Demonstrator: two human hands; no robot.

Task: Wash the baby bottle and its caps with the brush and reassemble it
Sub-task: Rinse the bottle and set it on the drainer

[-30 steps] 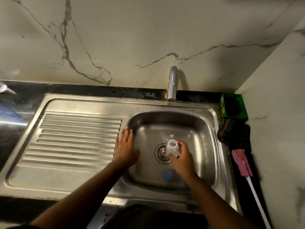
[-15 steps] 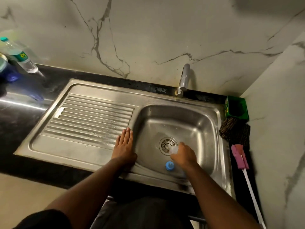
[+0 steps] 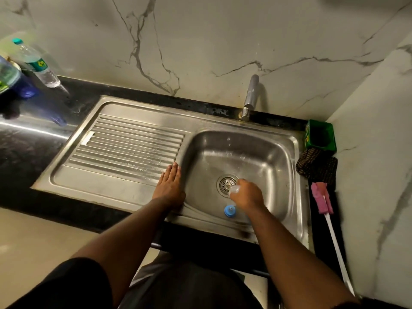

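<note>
Bottle [image 3: 234, 189] held in rt hand [image 3: 247, 195] grip beside drain [image 3: 227, 184]; lt hand [image 3: 169, 186] flat, holding nothing. Brush [image 3: 322, 200] to be fetched; blue cap [image 3: 230, 211] kept off drain.

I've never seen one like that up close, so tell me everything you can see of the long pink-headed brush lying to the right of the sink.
The brush has a pink head that looks like sponge or foam, roughly oblong, on a long thin white handle that looks like plastic. It lies flat on the dark counter strip between the sink rim and the marble side wall, head away from the person, handle running toward the person. The head's far end is near or touching a dark checked cloth. Neither hand touches it.
</note>
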